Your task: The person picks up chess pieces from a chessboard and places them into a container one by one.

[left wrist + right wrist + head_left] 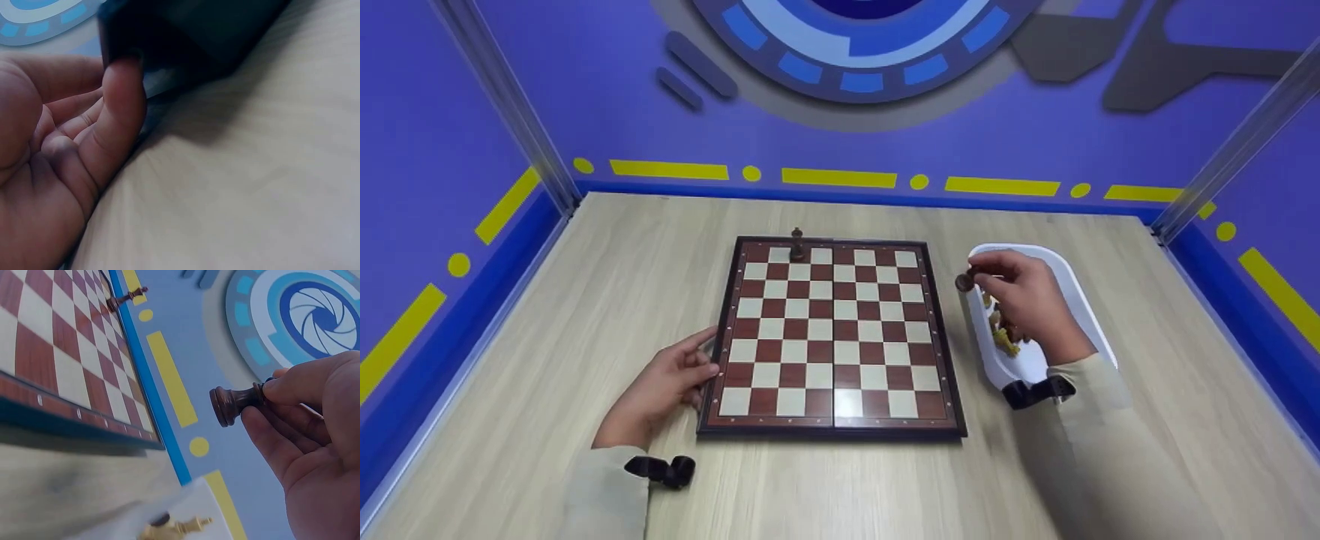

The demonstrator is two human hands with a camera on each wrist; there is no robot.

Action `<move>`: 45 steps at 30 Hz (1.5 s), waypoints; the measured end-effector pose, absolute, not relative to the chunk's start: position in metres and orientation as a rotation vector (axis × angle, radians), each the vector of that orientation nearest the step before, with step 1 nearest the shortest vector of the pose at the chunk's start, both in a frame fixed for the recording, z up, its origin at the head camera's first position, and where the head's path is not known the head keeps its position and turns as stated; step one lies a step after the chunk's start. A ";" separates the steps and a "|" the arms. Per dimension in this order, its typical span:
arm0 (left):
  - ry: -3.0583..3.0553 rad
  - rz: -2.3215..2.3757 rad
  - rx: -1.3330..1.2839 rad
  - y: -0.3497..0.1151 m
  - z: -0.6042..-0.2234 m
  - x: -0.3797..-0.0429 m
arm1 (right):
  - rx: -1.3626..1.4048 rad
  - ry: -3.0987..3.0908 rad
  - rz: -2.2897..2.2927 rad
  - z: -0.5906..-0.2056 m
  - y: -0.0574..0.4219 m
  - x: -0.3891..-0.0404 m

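My right hand (1024, 292) pinches a dark brown chess piece (228, 405) by its upper end, above the far left side of a white tray (1084, 300). The piece lies sideways with its round base toward the board, and its top is hidden by the fingertips. My left hand (664, 382) grips the left edge of the chessboard (832, 430), thumb on the rim and other fingers against the side. On the board's far row, left of the middle seam, a dark king (797, 246) stands upright.
Inside the tray lie yellow chess pieces (1003, 341) and some reddish brown ones, partly behind my right wrist. The tray stands right of the board on a wooden table (660, 255). Purple panels (622, 97) wall in the back and both sides.
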State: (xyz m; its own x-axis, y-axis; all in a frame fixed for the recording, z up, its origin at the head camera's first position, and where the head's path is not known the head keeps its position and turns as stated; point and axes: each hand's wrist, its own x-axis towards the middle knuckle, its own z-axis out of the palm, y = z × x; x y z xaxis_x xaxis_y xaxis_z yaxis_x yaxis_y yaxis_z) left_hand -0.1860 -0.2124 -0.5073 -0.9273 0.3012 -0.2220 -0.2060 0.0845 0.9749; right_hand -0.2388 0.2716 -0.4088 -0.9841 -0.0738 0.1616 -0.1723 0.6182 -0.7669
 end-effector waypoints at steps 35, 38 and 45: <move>2.033 1.870 0.075 -0.212 -0.506 -0.186 | -0.142 -2.776 1.199 -0.428 0.333 -0.231; 2.031 1.875 0.073 -0.212 -0.506 -0.186 | -0.157 -2.778 1.208 -0.429 0.334 -0.230; 2.033 1.879 0.077 -0.212 -0.507 -0.186 | -0.198 -2.789 1.198 -0.429 0.335 -0.230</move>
State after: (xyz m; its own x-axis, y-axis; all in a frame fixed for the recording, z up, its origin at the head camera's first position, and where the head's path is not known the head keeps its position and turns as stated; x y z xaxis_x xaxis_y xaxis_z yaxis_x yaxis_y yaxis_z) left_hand -0.1858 -0.2121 -0.5068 -0.9300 0.2860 -0.2308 -0.2076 0.1094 0.9721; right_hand -0.2295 0.3351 -0.4286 -0.9866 0.1584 0.0399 0.0801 0.6820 -0.7270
